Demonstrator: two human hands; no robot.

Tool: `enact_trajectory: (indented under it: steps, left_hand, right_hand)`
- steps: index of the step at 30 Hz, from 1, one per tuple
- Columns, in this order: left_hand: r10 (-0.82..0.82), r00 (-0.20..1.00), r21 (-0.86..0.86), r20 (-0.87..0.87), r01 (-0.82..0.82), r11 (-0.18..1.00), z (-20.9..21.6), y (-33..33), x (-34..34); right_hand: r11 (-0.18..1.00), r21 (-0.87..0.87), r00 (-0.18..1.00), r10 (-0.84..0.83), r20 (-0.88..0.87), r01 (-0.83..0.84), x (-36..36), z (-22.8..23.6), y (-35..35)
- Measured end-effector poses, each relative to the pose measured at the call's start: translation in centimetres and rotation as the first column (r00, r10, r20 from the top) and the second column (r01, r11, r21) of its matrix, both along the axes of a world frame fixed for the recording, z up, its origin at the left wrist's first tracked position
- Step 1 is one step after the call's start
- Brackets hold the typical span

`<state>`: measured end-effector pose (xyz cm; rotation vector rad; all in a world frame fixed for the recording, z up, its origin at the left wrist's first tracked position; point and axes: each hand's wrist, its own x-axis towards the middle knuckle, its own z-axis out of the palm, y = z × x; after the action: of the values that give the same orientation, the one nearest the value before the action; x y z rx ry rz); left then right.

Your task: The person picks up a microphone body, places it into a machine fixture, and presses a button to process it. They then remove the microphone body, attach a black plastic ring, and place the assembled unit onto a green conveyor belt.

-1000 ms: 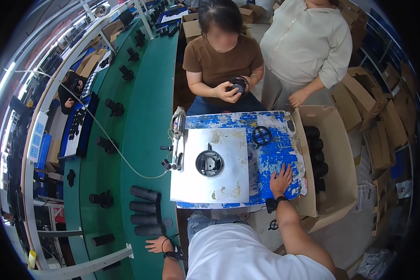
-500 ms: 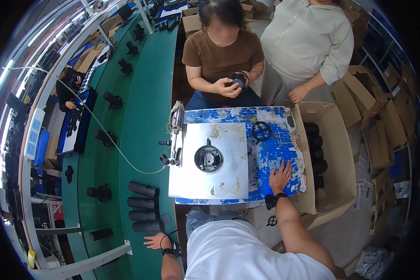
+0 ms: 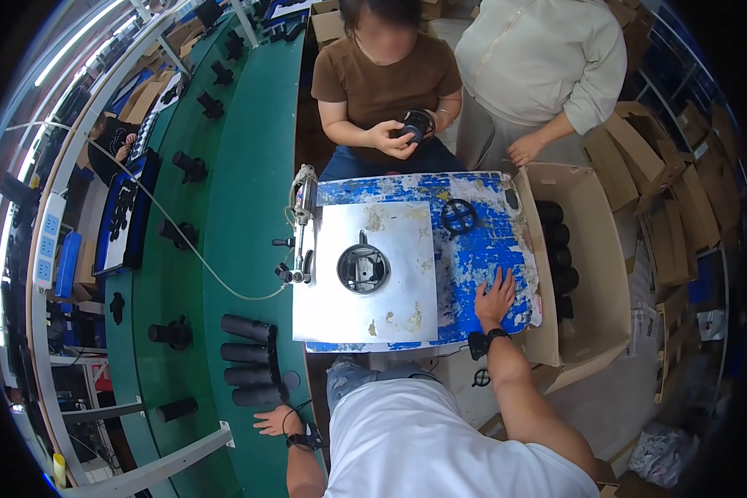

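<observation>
My left hand (image 3: 275, 421) rests on the green bench with its fingers spread, holding nothing. Just beyond it lies a row of several black cylinders (image 3: 247, 353), with a small black disc (image 3: 290, 379) at their right. My right hand (image 3: 495, 300) lies flat and open on the worn blue table (image 3: 461, 278), near its right edge. Farther up that table is a black ring with crossed spokes (image 3: 459, 217). On the metal plate (image 3: 402, 286) between my hands sits a round black fixture (image 3: 363, 268). A lever-like metal tool (image 3: 305, 199) stands at the plate's left edge.
Across the table a seated person in brown holds a black cylindrical part (image 3: 417, 125); another person stands beside. A cardboard box (image 3: 599, 249) with black cylinders adjoins the table's right. A thin hose (image 3: 216, 276) crosses the bench, where more black parts (image 3: 171, 334) stand.
The whole view has shifted a little, so the table and bench sit higher and farther left. The seated person has turned the black part in their hands. Both my hands stay in place, open.
</observation>
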<state>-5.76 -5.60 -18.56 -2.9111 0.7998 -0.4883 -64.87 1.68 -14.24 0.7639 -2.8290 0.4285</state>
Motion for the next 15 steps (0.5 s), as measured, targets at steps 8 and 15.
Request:
enact_trajectory:
  steps: [8,15]
  left_hand:
    - [-0.073,0.972,0.006,-0.224,0.076,0.997,2.5,-0.5,-3.3]
    - [-0.158,0.945,-0.164,-0.287,0.114,0.98,4.6,1.1,-3.0]
  right_hand:
    - [0.998,0.042,0.979,0.063,-0.192,-0.056,-2.1,-0.2,1.7]
    - [0.989,0.138,0.965,0.089,-0.245,-0.056,-1.8,-0.9,0.8]
